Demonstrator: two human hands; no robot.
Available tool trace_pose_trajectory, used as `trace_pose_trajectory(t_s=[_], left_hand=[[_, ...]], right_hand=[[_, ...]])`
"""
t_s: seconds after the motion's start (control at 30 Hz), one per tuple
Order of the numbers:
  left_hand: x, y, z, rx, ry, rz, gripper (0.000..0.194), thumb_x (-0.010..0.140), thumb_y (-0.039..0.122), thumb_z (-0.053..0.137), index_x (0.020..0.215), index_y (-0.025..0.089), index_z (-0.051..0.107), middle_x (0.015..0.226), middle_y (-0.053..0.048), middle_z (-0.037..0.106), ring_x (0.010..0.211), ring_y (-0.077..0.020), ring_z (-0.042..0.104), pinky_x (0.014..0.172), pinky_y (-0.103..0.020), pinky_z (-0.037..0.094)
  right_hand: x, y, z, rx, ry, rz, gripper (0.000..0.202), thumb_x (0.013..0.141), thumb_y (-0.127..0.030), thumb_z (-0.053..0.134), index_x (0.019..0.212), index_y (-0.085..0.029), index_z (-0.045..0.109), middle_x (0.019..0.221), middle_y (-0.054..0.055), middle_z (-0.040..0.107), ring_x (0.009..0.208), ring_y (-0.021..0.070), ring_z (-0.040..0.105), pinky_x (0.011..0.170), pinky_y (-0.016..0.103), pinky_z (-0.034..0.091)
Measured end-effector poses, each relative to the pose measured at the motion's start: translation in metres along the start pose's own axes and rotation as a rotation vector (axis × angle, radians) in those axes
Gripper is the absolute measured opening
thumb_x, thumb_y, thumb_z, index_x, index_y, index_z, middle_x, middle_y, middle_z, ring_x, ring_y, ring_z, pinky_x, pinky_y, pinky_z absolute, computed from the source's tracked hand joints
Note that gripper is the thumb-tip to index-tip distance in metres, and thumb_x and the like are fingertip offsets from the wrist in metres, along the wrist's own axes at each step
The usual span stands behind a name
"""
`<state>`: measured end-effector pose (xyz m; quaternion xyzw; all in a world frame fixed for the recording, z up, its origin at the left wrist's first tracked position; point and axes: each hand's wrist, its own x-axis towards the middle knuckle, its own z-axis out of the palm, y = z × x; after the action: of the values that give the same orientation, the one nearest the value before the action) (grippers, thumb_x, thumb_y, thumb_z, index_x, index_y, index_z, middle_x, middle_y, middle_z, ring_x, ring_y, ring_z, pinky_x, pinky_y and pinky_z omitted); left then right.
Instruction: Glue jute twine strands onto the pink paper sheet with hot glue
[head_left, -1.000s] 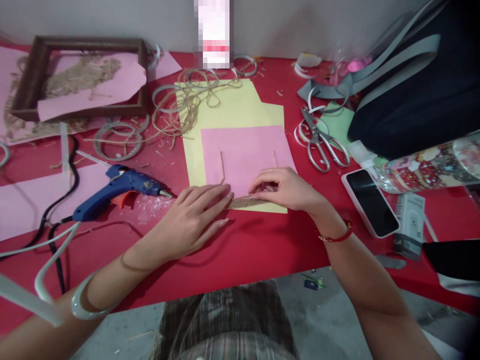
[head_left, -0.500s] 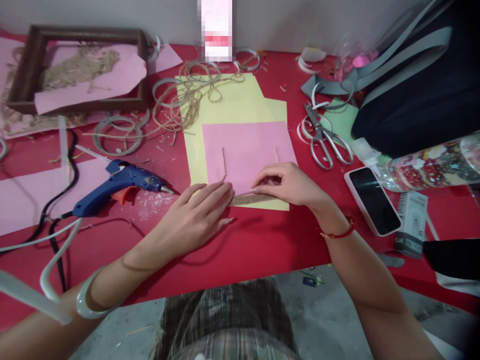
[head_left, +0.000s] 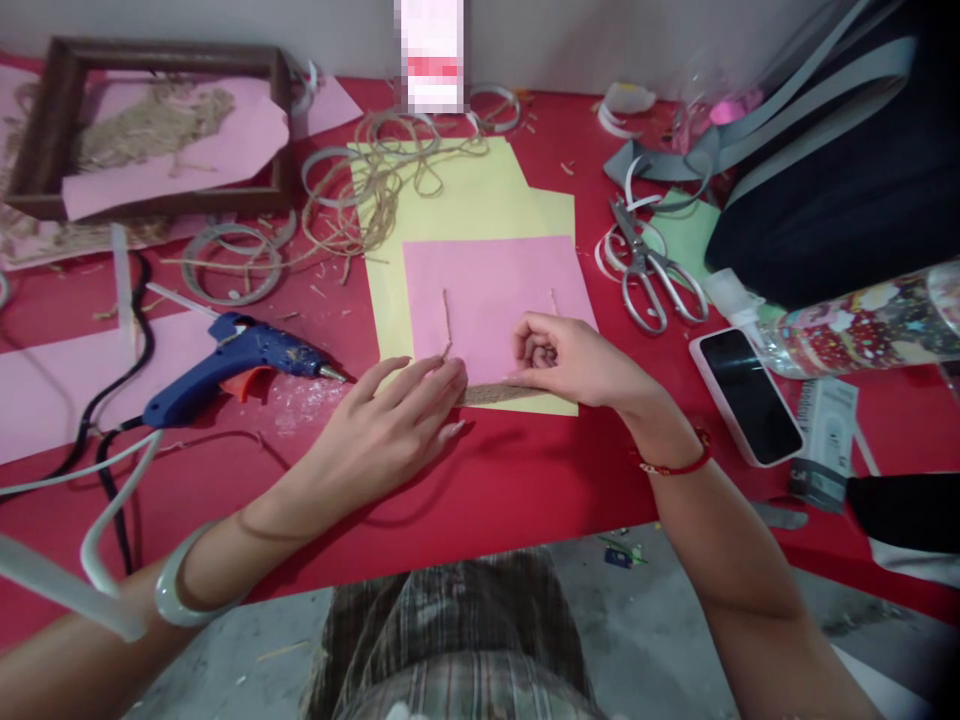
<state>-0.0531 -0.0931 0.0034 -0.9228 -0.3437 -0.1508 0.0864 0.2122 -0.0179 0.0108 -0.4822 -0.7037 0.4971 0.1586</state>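
Observation:
A pink sheet of paper (head_left: 487, 290) lies over pale yellow sheets (head_left: 442, 185). Two short pieces of twine (head_left: 447, 318) stand out lengthwise on the pink sheet, one left and one right. Along its near edge runs a brown band of twine (head_left: 491, 394). My left hand (head_left: 397, 415) rests flat on the left end of this band and the paper, fingers stretched out. At the band's right part, my right hand (head_left: 574, 362) has its fingers curled in, with the thumb laid along the band's upper edge. Nothing shows inside those curled fingers.
A blue glue gun (head_left: 240, 365) lies left of my left hand, its nozzle toward it. Loose twine (head_left: 360, 215) tangles behind the paper. Scissors (head_left: 649, 265), a phone (head_left: 746, 395) and a bottle (head_left: 862, 320) lie rightward. A brown frame (head_left: 281, 120) sits back left.
My right hand's fingers have curled inward and lifted off the band, while the thumb stays by it. My left hand has hardly moved. The view has shifted slightly.

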Motion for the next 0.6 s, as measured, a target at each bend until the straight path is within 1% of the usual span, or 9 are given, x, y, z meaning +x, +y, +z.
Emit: trace_pose_trajectory(t_s=[0.1,0.23,0.33,0.43,0.5,0.53,0.6], left_hand=[[0.001,0.001,0.000,0.004,0.000,-0.001,0.033,0.109,0.026,0.061,0.137,0.011,0.071,0.141,-0.013,0.075,0.125,-0.0305,0.072,0.107,-0.045,0.054],[0.000,0.000,0.003,-0.015,0.012,-0.017,0.031,0.109,0.028,0.061,0.135,0.015,0.071,0.138,-0.013,0.076,0.126,-0.0298,0.071,0.110,-0.044,0.052],[-0.002,-0.006,0.005,-0.104,0.046,-0.028,0.030,0.111,0.032,0.056,0.130,0.015,0.073,0.133,-0.014,0.077,0.124,-0.0309,0.071,0.107,-0.046,0.053],[-0.004,-0.014,0.006,-0.235,0.065,-0.064,0.031,0.112,0.028,0.050,0.129,0.014,0.072,0.130,-0.016,0.076,0.115,-0.0300,0.072,0.100,-0.046,0.054],[-0.003,-0.016,0.006,-0.269,0.068,-0.100,0.033,0.111,0.025,0.049,0.134,0.015,0.069,0.129,-0.017,0.075,0.112,-0.0294,0.071,0.097,-0.045,0.054],[-0.002,-0.015,0.007,-0.271,0.061,-0.100,0.035,0.111,0.027,0.050,0.139,0.014,0.067,0.131,-0.018,0.074,0.115,-0.0304,0.070,0.097,-0.046,0.053],[0.001,-0.011,0.011,-0.263,0.018,-0.058,0.044,0.113,0.035,0.049,0.149,0.012,0.062,0.141,-0.021,0.069,0.125,-0.0345,0.065,0.102,-0.049,0.051]], right_hand=[[0.001,-0.002,0.000,-0.021,-0.020,0.009,0.022,0.079,-0.012,0.074,0.084,-0.023,0.055,0.072,-0.005,0.057,0.064,0.0129,0.051,0.060,0.028,0.038],[0.004,-0.004,-0.002,-0.045,-0.052,0.011,0.023,0.079,-0.011,0.075,0.083,-0.023,0.056,0.071,-0.004,0.059,0.066,0.0137,0.053,0.062,0.028,0.039],[0.006,-0.004,-0.003,-0.042,-0.081,0.000,0.020,0.079,-0.009,0.072,0.083,-0.022,0.057,0.073,-0.004,0.061,0.069,0.0143,0.057,0.064,0.028,0.042],[0.008,-0.003,-0.004,-0.031,-0.102,-0.007,0.019,0.078,-0.007,0.069,0.083,-0.022,0.058,0.074,-0.003,0.062,0.071,0.0147,0.059,0.067,0.029,0.043],[0.009,-0.003,-0.004,-0.037,-0.107,-0.011,0.019,0.077,-0.008,0.068,0.084,-0.022,0.058,0.075,-0.003,0.062,0.072,0.0148,0.059,0.068,0.029,0.043],[0.009,-0.003,-0.005,-0.043,-0.110,-0.014,0.018,0.078,-0.008,0.068,0.084,-0.022,0.058,0.075,-0.003,0.062,0.072,0.0149,0.059,0.068,0.029,0.043],[0.008,-0.004,-0.006,-0.053,-0.119,-0.021,0.016,0.079,-0.011,0.069,0.085,-0.022,0.058,0.076,-0.003,0.062,0.073,0.0151,0.059,0.069,0.029,0.043]])
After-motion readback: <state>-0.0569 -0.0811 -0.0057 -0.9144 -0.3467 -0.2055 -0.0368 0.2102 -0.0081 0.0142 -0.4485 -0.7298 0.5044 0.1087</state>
